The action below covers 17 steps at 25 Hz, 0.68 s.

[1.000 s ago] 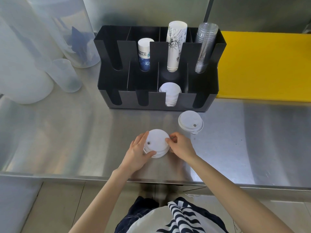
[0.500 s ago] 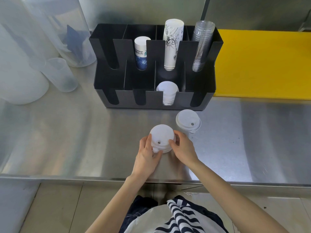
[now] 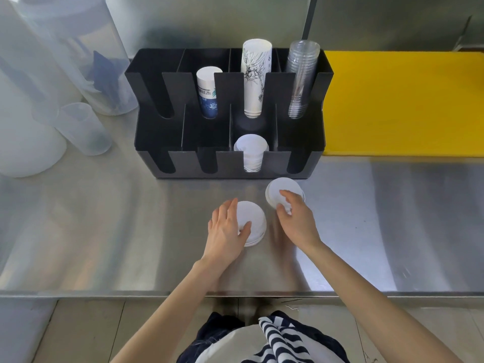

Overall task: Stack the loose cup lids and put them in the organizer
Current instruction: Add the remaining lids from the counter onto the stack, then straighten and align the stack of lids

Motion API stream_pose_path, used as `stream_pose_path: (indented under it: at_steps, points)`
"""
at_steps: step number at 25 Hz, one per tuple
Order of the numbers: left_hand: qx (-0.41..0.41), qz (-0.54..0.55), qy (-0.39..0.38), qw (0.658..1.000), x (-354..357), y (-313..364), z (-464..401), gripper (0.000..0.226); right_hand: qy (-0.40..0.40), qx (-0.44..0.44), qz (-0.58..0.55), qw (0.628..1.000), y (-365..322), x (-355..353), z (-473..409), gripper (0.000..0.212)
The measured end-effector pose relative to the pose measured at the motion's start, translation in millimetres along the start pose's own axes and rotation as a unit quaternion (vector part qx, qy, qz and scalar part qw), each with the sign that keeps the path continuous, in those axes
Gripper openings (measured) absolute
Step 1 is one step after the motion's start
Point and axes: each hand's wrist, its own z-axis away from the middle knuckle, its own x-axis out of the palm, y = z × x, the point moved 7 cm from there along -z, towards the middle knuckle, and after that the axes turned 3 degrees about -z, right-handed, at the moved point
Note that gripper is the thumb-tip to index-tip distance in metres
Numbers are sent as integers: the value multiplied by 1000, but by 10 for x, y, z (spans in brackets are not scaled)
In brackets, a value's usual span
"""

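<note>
Head view: a short stack of white lids is steadied on the steel table by the left hand, grip clamped round it. Right hand, fingers spread, is laid on the last loose lid, just before the black organizer, likely for stacking.
</note>
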Motion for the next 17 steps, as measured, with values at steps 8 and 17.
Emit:
stream_pose_path:
  at_steps: [8,17]
  points:
    - [9,-105,-126,986,284,524,-549,54,-45,41,70,996,243,-284,-344,42]
    - [-85,-100,-156,979,461,583,-800,43,-113,82,106,985,372,-305,-493,43]
